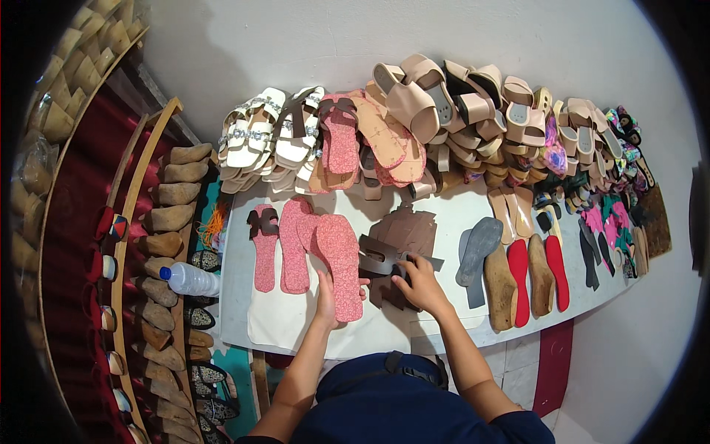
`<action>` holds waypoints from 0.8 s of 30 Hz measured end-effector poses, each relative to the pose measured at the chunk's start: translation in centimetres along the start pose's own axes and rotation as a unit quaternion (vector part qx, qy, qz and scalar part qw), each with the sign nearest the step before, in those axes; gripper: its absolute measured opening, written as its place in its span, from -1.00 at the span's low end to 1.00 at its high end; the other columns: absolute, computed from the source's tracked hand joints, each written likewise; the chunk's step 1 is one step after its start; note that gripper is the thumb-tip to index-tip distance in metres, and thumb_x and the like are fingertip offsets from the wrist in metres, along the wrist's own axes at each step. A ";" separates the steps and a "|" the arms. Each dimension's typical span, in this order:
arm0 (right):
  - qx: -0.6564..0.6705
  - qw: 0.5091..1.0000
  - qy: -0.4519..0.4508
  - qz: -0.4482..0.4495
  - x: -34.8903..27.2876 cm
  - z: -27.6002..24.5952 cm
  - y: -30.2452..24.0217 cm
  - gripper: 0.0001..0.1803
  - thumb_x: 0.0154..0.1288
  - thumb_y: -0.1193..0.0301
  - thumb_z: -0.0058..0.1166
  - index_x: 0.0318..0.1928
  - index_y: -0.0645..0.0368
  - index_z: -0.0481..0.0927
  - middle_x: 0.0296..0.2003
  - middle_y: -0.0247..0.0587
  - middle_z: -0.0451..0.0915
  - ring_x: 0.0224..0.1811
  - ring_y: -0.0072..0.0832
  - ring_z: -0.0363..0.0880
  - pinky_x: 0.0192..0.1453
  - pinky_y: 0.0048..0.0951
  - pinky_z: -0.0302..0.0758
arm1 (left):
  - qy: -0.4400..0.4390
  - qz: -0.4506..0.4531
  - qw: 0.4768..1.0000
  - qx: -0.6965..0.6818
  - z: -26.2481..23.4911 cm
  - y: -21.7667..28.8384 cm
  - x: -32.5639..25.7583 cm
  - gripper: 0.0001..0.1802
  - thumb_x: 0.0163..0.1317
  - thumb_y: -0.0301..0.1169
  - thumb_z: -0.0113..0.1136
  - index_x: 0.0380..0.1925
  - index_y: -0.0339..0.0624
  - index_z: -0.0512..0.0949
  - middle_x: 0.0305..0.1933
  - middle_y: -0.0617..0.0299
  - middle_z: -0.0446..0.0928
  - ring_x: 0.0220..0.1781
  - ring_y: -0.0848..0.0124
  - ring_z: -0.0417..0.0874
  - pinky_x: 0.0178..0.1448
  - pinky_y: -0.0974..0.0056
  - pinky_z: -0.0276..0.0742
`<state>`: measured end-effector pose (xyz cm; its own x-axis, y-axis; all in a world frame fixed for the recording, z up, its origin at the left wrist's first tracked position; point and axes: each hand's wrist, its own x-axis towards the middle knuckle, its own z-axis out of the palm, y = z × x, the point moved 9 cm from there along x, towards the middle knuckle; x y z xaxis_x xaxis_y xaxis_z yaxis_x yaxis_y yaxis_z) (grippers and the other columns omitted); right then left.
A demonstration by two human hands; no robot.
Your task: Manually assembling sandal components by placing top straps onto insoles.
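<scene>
1. Your left hand (pixel 325 296) lies flat with the fingers spread on the lower end of a pink sole (pixel 340 266), pressing it on the bench (pixel 451 214). It grips nothing.
2. Your right hand (pixel 418 281) is curled over a pile of brown straps (pixel 403 240) just beside that sole. The fingers seem to pinch one strap, but I cannot tell for sure.
3. One pink sole on the left already has a brown strap (pixel 263 220) lying across its top. That one looks started.
4. The other pink soles next to it are bare, so I judge most of the work is left.
5. Many brown straps wait in the pile.
6. Finished sandals (pixel 414 103) are heaped along the far edge of the bench, well apart from your hands.
</scene>
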<state>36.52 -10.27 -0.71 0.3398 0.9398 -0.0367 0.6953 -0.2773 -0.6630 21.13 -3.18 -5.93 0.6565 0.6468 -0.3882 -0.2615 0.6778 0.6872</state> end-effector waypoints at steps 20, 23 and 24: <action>0.499 0.854 0.095 0.116 0.8 -0.9 5.6 -0.63 0.18 0.31 -0.02 -0.09 0.25 0.26 -0.40 -0.24 0.45 -0.38 -0.55 0.42 -0.29 -0.56 0.36 | 0.010 0.063 0.997 -0.045 0.3 2.2 0.4 -0.25 0.14 0.25 -0.67 -0.03 -0.17 0.15 -0.28 -0.08 0.45 -0.43 0.31 0.50 -0.32 0.26 0.47; 0.484 0.858 -0.044 0.165 -0.1 2.7 4.0 -0.70 0.23 0.30 -0.10 -0.12 0.24 0.30 -0.42 -0.27 0.46 -0.38 -0.59 0.41 -0.32 -0.59 0.34 | -0.007 0.050 0.996 -0.069 0.5 1.4 0.7 -0.24 0.14 0.24 -0.69 -0.03 -0.17 0.16 -0.27 -0.09 0.46 -0.45 0.31 0.51 -0.32 0.26 0.48; 0.437 0.863 -0.147 0.205 -0.9 4.5 3.8 -0.71 0.23 0.28 -0.11 -0.17 0.24 0.36 -0.42 -0.28 0.47 -0.39 -0.58 0.42 -0.33 -0.57 0.35 | -0.008 0.050 0.996 -0.069 0.6 1.3 0.8 -0.24 0.14 0.24 -0.69 -0.03 -0.17 0.16 -0.27 -0.09 0.46 -0.45 0.31 0.51 -0.32 0.26 0.48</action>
<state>35.97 -11.28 -6.53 0.1796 0.8441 -0.5051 -0.2332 -0.4623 -0.8555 21.74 -1.97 -5.01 0.6326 0.7088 -0.3121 -0.4206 0.6528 0.6300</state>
